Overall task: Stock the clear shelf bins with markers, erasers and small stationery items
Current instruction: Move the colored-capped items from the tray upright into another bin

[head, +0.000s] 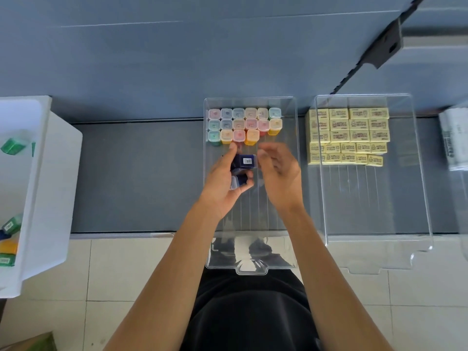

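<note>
Left hand grips blue markers above the middle bin | right hand loose, empty, just right of them | risk: in a handover the lower marker slips from the fingers, falls, topples the far rows.

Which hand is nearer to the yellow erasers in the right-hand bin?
Right. The right hand hovers over the middle bin, just left of the yellow erasers and apart from them. The left hand is farther left, gripping dark blue markers.
</note>
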